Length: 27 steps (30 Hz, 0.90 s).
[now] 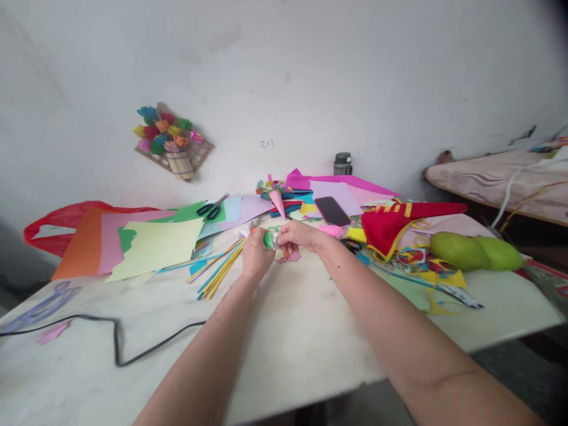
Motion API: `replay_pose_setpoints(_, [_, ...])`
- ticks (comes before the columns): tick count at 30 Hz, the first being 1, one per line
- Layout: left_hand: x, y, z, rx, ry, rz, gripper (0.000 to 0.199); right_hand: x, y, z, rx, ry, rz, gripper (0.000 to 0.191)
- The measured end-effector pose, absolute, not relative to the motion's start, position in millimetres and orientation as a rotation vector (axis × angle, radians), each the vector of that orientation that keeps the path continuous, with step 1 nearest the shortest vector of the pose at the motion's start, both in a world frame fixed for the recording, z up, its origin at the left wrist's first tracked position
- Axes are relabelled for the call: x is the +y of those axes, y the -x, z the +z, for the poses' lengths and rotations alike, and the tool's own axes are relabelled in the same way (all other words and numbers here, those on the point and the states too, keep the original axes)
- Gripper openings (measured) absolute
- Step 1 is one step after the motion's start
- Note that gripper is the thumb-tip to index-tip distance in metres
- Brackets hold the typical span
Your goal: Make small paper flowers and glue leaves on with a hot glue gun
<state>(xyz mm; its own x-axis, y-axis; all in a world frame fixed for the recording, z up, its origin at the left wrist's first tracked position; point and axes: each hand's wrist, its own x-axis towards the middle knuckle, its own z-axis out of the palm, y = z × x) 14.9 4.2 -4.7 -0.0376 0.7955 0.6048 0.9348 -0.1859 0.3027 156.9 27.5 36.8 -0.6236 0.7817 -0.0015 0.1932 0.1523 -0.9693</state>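
My left hand (258, 251) is closed around a small, shiny green and clear thing (268, 239), whose kind I cannot make out. From the other side my right hand (297, 235) pinches at its edge with thumb and fingers. Thin blue, yellow and purple paper sticks (220, 273) fan out on the table beside my left hand; whether their upper ends are in its grip is hidden. Just beyond the hands lies a pink paper cone (277, 203) next to a cluster of small multicoloured paper pieces (268, 188). Pink scraps (290, 255) lie under my right hand.
Coloured paper sheets (155, 244) and black-handled scissors (213, 208) lie left. A phone (332, 210), red cloth (390, 225), paper scraps (426, 263) and a green rounded object (474, 251) are right. A bottle (342, 164) stands behind; a black cable (116, 337) crosses the front left.
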Motion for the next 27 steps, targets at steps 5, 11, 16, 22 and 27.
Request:
replay_pose_setpoints(5, [5,-14,-5,-1.919,2.004,-1.053,0.027,22,-153,39,-1.854,0.984,1.439,0.007])
replay_pose_setpoints(11, [2,-15,-4,-2.084,1.880,-1.050,0.026,25,-143,36,-1.827,0.911,1.183,0.011])
replay_pose_setpoints(16, [0,-15,-1,-2.138,1.859,-1.006,0.026,32,-141,31,-1.865,0.854,1.063,0.008])
replay_pose_setpoints(22, [0,-15,0,-2.132,1.906,-0.994,0.026,35,-141,28,-1.946,0.863,0.932,0.012])
replay_pose_setpoints(27, [-1,-15,2,-2.191,1.906,-0.931,0.028,39,-138,22,-1.958,0.920,0.778,0.014])
